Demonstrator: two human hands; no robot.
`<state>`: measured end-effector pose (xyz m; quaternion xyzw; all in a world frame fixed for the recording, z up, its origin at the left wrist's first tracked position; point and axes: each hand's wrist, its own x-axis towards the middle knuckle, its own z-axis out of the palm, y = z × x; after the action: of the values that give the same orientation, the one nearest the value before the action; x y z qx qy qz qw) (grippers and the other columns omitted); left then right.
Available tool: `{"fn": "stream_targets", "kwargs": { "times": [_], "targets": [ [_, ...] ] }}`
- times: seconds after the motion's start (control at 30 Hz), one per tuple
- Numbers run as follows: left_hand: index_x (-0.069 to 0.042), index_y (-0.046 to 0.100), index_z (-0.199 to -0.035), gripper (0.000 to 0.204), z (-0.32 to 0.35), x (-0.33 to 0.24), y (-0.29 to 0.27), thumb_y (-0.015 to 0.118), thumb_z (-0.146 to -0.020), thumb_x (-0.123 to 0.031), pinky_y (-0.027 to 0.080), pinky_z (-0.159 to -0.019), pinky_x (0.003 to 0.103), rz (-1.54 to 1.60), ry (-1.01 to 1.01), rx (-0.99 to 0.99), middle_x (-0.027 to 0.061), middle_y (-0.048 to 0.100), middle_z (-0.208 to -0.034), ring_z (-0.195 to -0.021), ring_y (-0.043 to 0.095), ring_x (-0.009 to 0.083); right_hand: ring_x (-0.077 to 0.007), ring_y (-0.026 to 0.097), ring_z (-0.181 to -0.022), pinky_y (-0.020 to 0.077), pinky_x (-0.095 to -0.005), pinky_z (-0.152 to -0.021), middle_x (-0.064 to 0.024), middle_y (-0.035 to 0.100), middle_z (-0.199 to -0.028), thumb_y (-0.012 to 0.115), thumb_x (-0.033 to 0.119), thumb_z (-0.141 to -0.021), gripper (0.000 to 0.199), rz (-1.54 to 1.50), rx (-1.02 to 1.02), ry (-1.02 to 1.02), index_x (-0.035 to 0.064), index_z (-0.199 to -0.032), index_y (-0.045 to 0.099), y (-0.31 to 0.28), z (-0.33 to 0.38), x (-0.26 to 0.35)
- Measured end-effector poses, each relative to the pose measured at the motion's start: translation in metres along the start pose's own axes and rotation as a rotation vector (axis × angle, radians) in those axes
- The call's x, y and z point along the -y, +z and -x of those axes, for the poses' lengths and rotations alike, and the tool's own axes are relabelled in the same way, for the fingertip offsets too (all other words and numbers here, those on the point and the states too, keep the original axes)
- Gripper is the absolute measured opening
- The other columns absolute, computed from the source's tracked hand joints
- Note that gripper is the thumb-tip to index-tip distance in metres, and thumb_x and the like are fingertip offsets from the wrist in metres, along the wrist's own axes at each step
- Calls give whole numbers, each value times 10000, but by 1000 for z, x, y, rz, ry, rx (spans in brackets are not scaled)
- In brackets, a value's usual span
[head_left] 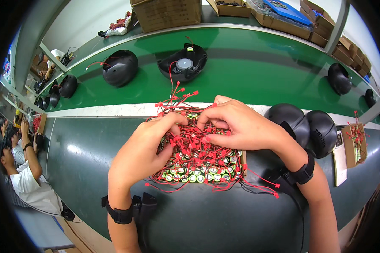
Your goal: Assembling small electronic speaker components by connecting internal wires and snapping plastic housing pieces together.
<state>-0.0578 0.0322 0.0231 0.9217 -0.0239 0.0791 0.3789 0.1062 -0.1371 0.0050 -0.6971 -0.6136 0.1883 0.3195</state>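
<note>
In front of me stands a shallow open box [243, 159] packed with green-sleeved cylindrical batteries [197, 172]. A tangle of red and black wires with small red connectors [194, 145] covers them. My left hand [144, 145] reaches in from the left side, fingers curled into the wires and thumb bent toward them. From the right comes my right hand [230, 123], its fingers bent and its thumb on the tangle beside a red connector. Both hands grip among the wires; exactly which strands they hold is hidden by the fingers and the tangle.
Two black rounded shells [288, 123] sit right of the box, near a white phone-like slab [340, 162] and a small carton of wired batteries [355, 145]. On the green belt lies an open black shell [182, 63]. Cartons [166, 14] line the shelf. Co-workers [31, 181] sit at left.
</note>
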Motion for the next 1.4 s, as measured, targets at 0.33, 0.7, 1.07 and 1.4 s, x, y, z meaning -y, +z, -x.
{"fn": "stream_targets", "kwargs": {
  "times": [0.33, 0.7, 1.07, 1.4],
  "targets": [
    [13, 505, -1190, 527, 3, 17, -2, 596, -686, 138, 452, -930, 311, 302, -69, 46, 50, 599, -1056, -939, 601, 117, -237, 468, -778, 386, -361, -769, -41, 537, -699, 666, 219, -803, 139, -66, 17, -42, 83, -818, 639, 0, 2, 7],
    [10, 493, -1232, 588, 4, 16, -7, 589, -665, 134, 453, -951, 312, 413, -133, 105, 47, 580, -1099, -991, 593, 114, -252, 437, -906, 353, -379, -819, -48, 559, -888, 646, 145, -814, 128, 4, -9, -109, 94, -931, 641, 9, 2, 5],
    [17, 544, -1155, 568, 2, 24, -2, 600, -600, 129, 469, -915, 305, 272, 17, 27, 55, 580, -1046, -971, 570, 152, -256, 448, -931, 355, -390, -830, -49, 553, -946, 671, 116, -750, 171, 55, 36, -156, 88, -914, 629, 8, 2, 4],
    [26, 582, -1083, 487, -1, 10, 0, 580, -609, 137, 511, -849, 309, 24, 26, -58, 104, 658, -966, -910, 660, 215, -261, 450, -914, 359, -391, -821, -56, 558, -926, 649, 122, -741, 178, 55, 52, -143, 71, -909, 621, 6, -2, 5]
  ]
}}
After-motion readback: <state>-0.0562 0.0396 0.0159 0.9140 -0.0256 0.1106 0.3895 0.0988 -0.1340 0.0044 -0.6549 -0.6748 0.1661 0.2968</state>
